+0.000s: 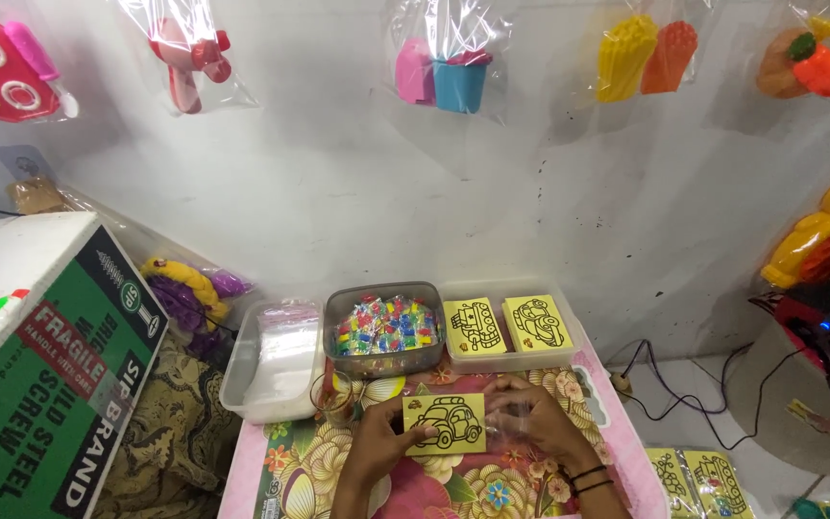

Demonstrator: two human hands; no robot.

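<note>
A yellow card [445, 424] with a black car outline is held flat just above the table [285, 461], which is covered with a flowered cloth. The left hand [383, 437] is closed on the card's left edge, with the thumb on top. The right hand [533, 420] is closed on a clear bag [509, 420] at the card's right edge; the bag is hard to see, and whether the card is already inside it cannot be told.

The card is judged to be light, thin and rather stiff, so it is best taken by its short edges, as it is now. The bag is judged to be soft and slippery, and its mouth is probably easy to lose.

Behind the hands three trays are counted. In the left tray [242, 380] a pile of clear bags is kept. The middle tray [338, 358] is filled with small coloured packets, too many to count. In the right tray [569, 354] two stacks of yellow cards are seen. Two more packed cards [698, 481] lie on the floor at the right. One green box [55, 384] stands at the left.
</note>
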